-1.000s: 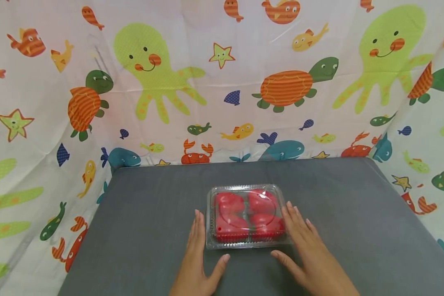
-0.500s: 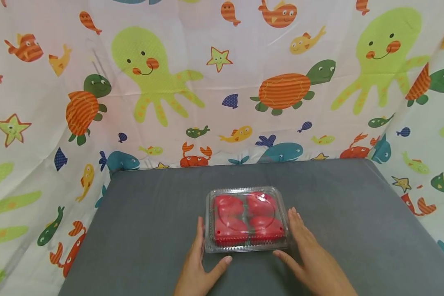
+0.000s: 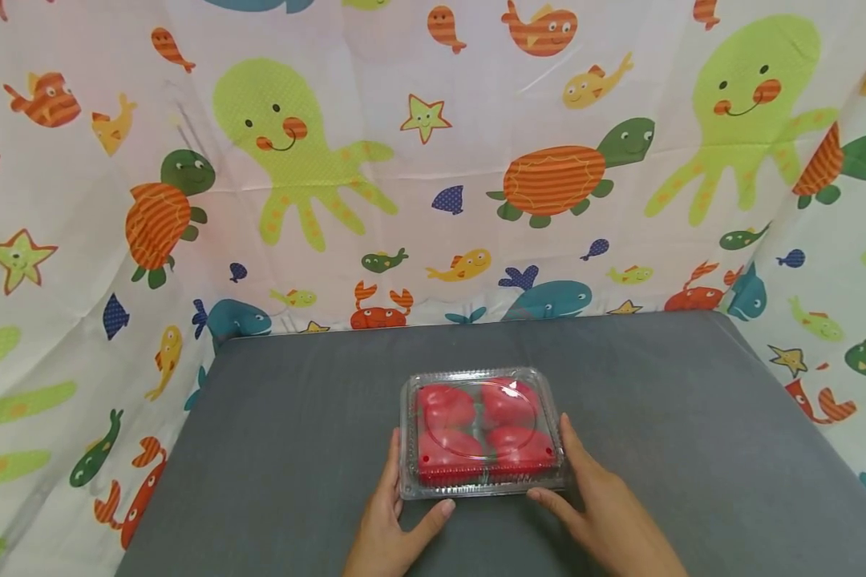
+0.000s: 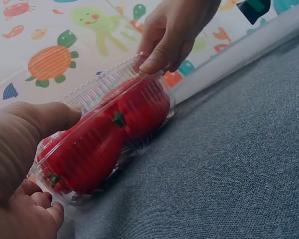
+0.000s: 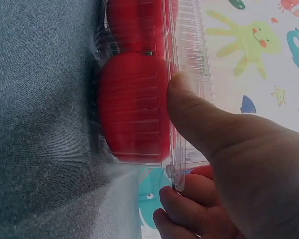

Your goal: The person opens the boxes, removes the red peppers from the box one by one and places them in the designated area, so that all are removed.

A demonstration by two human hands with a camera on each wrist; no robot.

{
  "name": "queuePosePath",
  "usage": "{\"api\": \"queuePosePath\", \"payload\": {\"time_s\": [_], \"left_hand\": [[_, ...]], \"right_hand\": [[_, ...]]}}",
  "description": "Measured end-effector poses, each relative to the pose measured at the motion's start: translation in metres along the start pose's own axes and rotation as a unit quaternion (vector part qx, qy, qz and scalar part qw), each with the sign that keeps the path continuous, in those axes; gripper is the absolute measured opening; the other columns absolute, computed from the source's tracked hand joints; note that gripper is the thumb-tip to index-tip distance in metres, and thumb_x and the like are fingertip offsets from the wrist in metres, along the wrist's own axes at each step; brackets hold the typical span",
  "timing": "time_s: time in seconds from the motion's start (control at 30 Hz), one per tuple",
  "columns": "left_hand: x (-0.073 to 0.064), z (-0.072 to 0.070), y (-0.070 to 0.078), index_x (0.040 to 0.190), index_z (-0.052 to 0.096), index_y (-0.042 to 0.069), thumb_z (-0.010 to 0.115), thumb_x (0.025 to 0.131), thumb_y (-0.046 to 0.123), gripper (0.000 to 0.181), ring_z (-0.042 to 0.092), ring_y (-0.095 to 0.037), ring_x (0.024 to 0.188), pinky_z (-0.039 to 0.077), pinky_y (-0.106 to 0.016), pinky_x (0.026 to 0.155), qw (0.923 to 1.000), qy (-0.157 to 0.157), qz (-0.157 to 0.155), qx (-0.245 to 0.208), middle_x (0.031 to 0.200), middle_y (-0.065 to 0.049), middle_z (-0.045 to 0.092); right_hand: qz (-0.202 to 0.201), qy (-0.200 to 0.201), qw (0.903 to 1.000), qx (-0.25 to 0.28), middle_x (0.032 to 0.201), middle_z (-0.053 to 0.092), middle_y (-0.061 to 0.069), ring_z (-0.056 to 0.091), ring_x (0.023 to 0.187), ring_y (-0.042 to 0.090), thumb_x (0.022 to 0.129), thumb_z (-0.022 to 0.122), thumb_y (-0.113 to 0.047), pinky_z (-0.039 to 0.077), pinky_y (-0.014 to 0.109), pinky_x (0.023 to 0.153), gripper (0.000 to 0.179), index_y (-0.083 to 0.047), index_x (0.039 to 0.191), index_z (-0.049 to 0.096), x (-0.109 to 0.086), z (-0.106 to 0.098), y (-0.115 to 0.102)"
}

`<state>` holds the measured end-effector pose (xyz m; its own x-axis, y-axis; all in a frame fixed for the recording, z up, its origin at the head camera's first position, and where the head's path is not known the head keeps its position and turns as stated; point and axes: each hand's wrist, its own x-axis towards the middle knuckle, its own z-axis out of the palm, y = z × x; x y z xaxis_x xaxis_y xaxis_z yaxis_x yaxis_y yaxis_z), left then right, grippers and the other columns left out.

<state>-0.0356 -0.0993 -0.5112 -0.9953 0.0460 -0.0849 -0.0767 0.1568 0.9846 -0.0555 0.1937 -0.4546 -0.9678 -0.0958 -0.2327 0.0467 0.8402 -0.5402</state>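
Observation:
A clear plastic clamshell box (image 3: 483,489) stands on the grey tabletop with its lid down. Inside are several glossy red, rounded pieces that look like tomatoes or peppers (image 4: 84,154); green stems show on some of them. My left hand (image 3: 390,521) grips the box at its left near corner, thumb (image 4: 59,117) at the rim and fingers at the side. At the opposite corner my right hand (image 3: 609,509) holds the rim, its thumb (image 5: 194,107) on the near side and its fingers (image 5: 189,211) curled at the right side. Part of the left fingers is hidden behind the box.
Grey cloth covers the table (image 3: 303,417). Behind it and along both sides hangs a white curtain (image 3: 375,120) printed with sea animals. The table's far edge meets this curtain.
Both hands have closed in on the box from its sides; the right fingers have slid back and bent around its edge. The whole scene sits slightly lower in view.

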Motion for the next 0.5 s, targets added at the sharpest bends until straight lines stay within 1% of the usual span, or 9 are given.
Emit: {"api": "queuePosePath", "payload": {"time_s": [0.13, 0.3, 0.4, 0.5], "left_hand": [[0.0013, 0.0009, 0.0023, 0.171, 0.009, 0.033, 0.088, 0.087, 0.038, 0.116, 0.028, -0.021, 0.157, 0.034, -0.050, 0.121, 1.0000, -0.002, -0.007, -0.004, 0.175, 0.005, 0.019], [0.0016, -0.0008, 0.0020, 0.172, 0.008, 0.027, 0.087, 0.089, 0.035, 0.115, 0.026, -0.023, 0.157, 0.032, -0.055, 0.121, 0.9996, -0.013, -0.009, -0.023, 0.176, 0.005, 0.016], [0.0006, -0.0026, 0.0002, 0.172, 0.007, 0.026, 0.086, 0.090, 0.032, 0.114, 0.023, -0.021, 0.158, 0.031, -0.048, 0.122, 0.9990, -0.023, -0.005, -0.039, 0.176, 0.007, 0.014], [-0.0002, -0.0035, -0.0015, 0.172, 0.005, 0.027, 0.085, 0.092, 0.029, 0.113, 0.020, -0.020, 0.158, 0.030, -0.038, 0.122, 0.9981, -0.032, -0.004, -0.053, 0.176, 0.008, 0.012]], "right_hand": [[0.015, 0.002, 0.9999, -0.004, 0.155, 0.051, 0.028, 0.061, 0.129, 0.048, 0.081, 0.082, -0.066, 0.058, 0.060, 0.095, 0.123, -0.010, 0.170, 0.019, 0.0024, -0.0016, -0.0009], [0.018, 0.000, 0.9998, -0.003, 0.154, 0.051, 0.029, 0.063, 0.125, 0.046, 0.079, 0.083, -0.065, 0.059, 0.060, 0.092, 0.122, -0.011, 0.170, 0.021, 0.0041, -0.0022, 0.0005], [0.016, -0.002, 0.9999, 0.003, 0.155, 0.051, 0.028, 0.063, 0.126, 0.046, 0.079, 0.083, -0.066, 0.058, 0.060, 0.093, 0.121, -0.013, 0.170, 0.022, 0.0042, -0.0016, 0.0024], [0.011, 0.002, 0.9999, 0.010, 0.154, 0.053, 0.026, 0.064, 0.125, 0.044, 0.078, 0.084, -0.065, 0.059, 0.060, 0.093, 0.120, -0.015, 0.170, 0.025, 0.0041, -0.0017, 0.0047]]}}
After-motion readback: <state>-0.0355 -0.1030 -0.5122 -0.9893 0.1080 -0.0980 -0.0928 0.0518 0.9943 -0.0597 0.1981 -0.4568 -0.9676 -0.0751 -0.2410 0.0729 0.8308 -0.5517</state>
